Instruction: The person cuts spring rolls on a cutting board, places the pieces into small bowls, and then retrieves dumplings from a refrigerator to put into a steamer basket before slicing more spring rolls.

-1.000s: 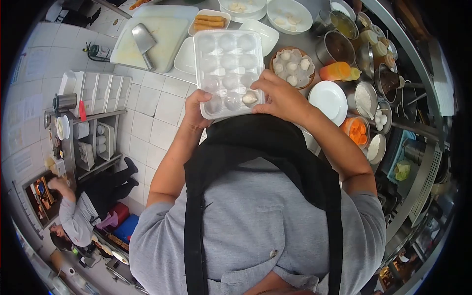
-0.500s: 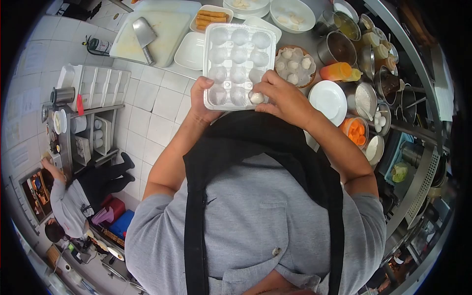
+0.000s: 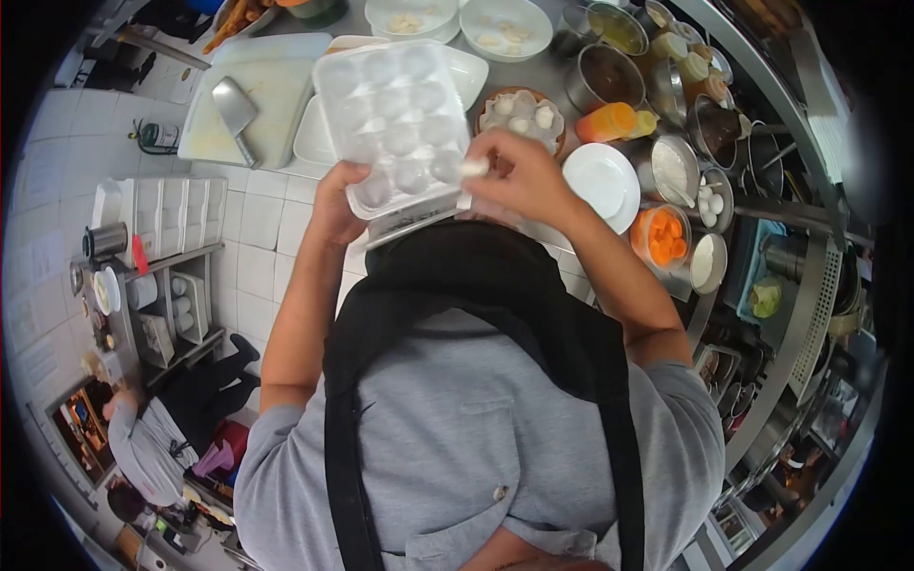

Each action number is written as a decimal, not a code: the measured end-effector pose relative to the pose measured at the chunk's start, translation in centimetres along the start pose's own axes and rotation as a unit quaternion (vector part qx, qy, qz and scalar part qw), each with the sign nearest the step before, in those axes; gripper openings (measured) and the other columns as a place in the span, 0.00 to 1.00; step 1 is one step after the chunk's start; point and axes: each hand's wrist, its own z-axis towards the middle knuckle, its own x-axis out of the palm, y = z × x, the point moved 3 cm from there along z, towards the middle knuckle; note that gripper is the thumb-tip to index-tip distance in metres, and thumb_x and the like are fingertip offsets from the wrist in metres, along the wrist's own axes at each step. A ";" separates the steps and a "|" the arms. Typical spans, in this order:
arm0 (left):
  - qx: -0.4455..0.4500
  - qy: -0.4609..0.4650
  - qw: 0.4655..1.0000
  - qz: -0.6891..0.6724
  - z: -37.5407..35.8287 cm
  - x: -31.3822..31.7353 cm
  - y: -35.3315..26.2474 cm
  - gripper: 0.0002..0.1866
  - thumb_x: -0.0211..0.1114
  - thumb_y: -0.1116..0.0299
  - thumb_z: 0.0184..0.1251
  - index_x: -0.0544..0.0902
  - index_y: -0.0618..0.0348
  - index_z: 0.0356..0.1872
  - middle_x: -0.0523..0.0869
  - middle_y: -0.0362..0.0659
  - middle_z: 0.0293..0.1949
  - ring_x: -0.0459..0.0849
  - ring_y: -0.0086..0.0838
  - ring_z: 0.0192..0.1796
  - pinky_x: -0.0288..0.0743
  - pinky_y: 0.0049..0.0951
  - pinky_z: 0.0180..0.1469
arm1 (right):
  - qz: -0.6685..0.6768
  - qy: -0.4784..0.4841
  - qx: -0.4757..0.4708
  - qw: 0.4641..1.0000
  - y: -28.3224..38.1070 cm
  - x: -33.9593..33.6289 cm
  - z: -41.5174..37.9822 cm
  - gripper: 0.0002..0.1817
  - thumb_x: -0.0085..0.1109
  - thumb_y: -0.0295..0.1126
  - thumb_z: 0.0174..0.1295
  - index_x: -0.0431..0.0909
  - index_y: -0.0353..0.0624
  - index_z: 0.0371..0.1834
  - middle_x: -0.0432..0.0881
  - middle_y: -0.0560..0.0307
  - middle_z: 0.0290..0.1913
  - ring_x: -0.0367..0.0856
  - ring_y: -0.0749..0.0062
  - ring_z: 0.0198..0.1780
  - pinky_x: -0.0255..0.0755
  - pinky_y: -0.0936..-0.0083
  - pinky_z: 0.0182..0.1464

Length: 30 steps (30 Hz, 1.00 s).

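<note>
My left hand (image 3: 336, 205) grips the lower left edge of a white plastic tray (image 3: 405, 124) with rows of round cups, thumb on top. The tray is tilted and slightly blurred, and its cups look bare. Beside its lower right corner, my right hand (image 3: 526, 181) pinches a small white dumpling (image 3: 474, 167), smeared by motion. Just beyond that hand is a round basket (image 3: 560, 145) lined with pale paper, with several white dumplings (image 3: 519, 124) in it; my right hand hides its near part.
A cleaver (image 3: 235, 116) lies on a white cutting board (image 3: 195, 133) at the left. To the right stand a white plate (image 3: 602, 190), sauce bottles (image 3: 609, 122), a tub of orange pieces (image 3: 661, 238) and metal bowls. Another person (image 3: 157, 443) works at far left.
The dumpling has come out of the tray's lower right cup, pinched in my right hand. The tray has tilted, and my view has shifted to the right.
</note>
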 end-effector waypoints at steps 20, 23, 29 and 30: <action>0.392 -0.283 0.875 0.020 -14.2 -18.9 -24.4 0.38 0.64 0.60 0.73 0.71 0.62 0.83 0.81 0.54 0.76 0.80 0.56 0.77 0.74 0.72 0.78 | -0.102 -0.223 0.375 0.894 -12.7 -2.2 -4.7 0.23 0.67 0.40 0.74 0.77 0.34 0.62 0.91 0.37 0.42 0.92 0.39 0.48 0.85 0.51 0.55; 0.472 -0.273 0.837 0.036 -15.4 -20.1 -31.1 0.41 0.62 0.62 0.74 0.64 0.63 0.87 0.73 0.57 0.83 0.71 0.61 0.84 0.61 0.83 0.83 | 0.082 -0.275 0.477 0.830 -14.5 -0.1 -3.5 0.25 0.66 0.39 0.75 0.73 0.33 0.66 0.91 0.35 0.42 0.92 0.37 0.47 0.85 0.49 0.56; 0.517 -0.277 0.809 0.020 -15.5 -30.2 -41.7 0.46 0.60 0.60 0.73 0.59 0.70 0.88 0.65 0.61 0.87 0.60 0.65 0.89 0.49 0.83 0.88 | -0.400 -0.316 0.327 0.796 -9.7 -0.6 0.2 0.19 0.64 0.32 0.71 0.79 0.36 0.62 0.90 0.38 0.49 0.90 0.36 0.52 0.84 0.47 0.59; 0.513 -0.275 0.813 0.011 -15.1 -32.3 -42.7 0.46 0.60 0.60 0.73 0.59 0.70 0.88 0.66 0.61 0.87 0.60 0.65 0.89 0.51 0.82 0.89 | -0.426 -0.299 0.245 0.818 -9.1 -0.9 1.1 0.18 0.64 0.32 0.69 0.81 0.37 0.59 0.90 0.39 0.52 0.90 0.37 0.55 0.83 0.47 0.60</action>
